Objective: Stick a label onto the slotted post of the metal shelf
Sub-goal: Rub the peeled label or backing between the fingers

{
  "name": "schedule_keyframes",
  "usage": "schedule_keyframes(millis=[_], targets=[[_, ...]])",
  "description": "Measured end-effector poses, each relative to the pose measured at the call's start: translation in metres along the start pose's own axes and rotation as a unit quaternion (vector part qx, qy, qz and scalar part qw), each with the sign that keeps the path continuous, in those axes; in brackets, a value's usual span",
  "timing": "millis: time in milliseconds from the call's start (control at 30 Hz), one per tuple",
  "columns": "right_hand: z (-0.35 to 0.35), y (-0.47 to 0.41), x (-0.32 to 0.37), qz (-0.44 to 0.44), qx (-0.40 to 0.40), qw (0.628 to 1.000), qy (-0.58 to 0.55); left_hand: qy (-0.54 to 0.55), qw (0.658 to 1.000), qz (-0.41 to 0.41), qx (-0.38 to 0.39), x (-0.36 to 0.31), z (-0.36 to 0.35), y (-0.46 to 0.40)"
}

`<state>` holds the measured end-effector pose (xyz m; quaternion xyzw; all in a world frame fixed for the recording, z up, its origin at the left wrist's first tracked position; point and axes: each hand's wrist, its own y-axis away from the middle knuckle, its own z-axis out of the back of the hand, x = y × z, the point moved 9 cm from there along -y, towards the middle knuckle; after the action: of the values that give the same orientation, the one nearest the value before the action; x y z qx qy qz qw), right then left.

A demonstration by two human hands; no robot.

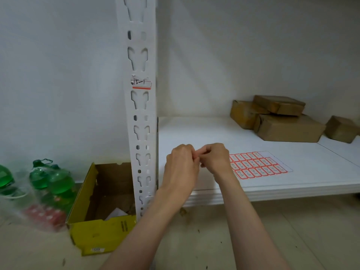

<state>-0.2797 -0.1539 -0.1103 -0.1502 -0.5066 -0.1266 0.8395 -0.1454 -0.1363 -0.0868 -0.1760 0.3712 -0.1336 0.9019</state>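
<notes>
The white slotted post (141, 117) of the metal shelf rises in the middle left of the view. One red-edged label (141, 84) with handwriting is stuck on it at upper height. A sheet of red-bordered labels (257, 165) lies flat on the white shelf board (292, 178). My left hand (182, 164) and my right hand (215, 157) meet fingertip to fingertip just right of the post, above the shelf's front left corner. Their fingers pinch something small between them; it is mostly hidden, so I cannot tell what it is.
Several brown parcels (282, 121) are stacked at the back right of the shelf. A yellow cardboard box (101, 228) stands open on the floor left of the post. Green bottles (52, 184) in plastic wrap sit further left.
</notes>
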Motion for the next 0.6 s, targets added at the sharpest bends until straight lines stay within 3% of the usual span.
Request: schedule_keyframes(millis=[267, 600], targets=[[0.000, -0.009, -0.020, -0.022, 0.005, 0.999, 0.039, -0.009, 0.997, 0.038, 0.061, 0.023, -0.017, -0.003], [0.001, -0.013, -0.027, -0.040, -0.016, 0.999, 0.031, 0.024, 0.996, 0.064, 0.058, 0.038, -0.032, -0.009]])
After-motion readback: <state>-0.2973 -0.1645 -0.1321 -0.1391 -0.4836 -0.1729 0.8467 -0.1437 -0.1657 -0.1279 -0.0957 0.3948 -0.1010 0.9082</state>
